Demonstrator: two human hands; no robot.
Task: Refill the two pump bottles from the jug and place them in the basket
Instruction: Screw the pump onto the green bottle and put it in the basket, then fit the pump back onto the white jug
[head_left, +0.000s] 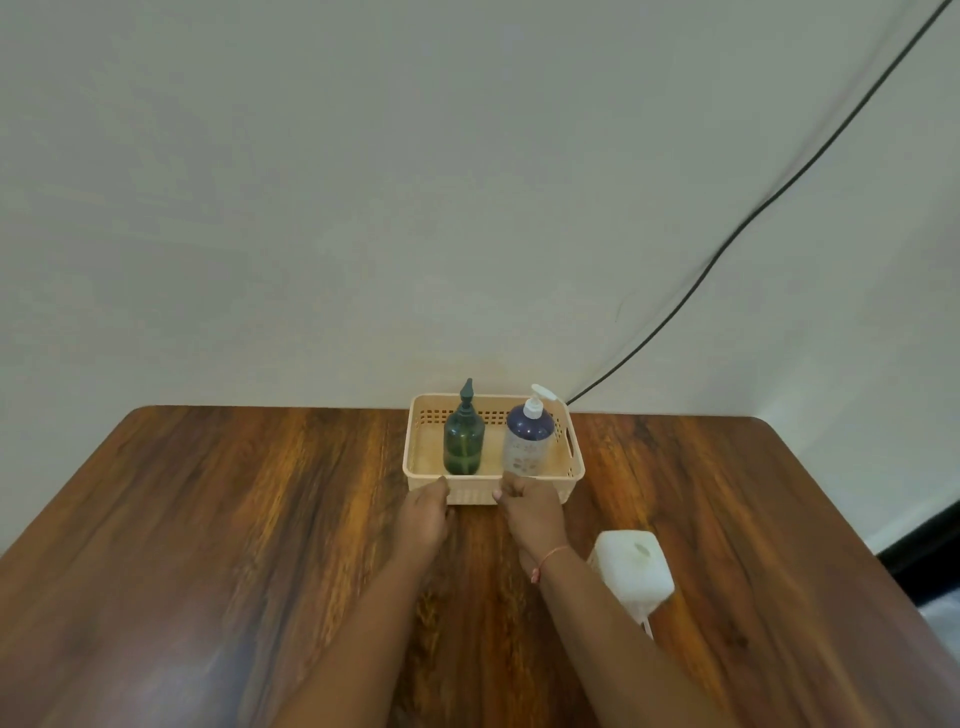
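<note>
A beige perforated basket (575, 446) stands at the far edge of the wooden table, against the wall. Inside it a dark green pump bottle (464, 437) stands upright on the left and a blue-and-white pump bottle (528, 435) upright on the right. My left hand (423, 514) and my right hand (530, 512) rest against the basket's near wall, fingers curled, touching its front rim. I cannot tell whether they grip it. A white translucent jug (635, 564) stands on the table to the right of my right forearm.
The brown wooden table (234, 519) stretches wide to the left and right of the basket. A black cable (753, 213) runs down the pale wall to the table's back edge, just right of the basket.
</note>
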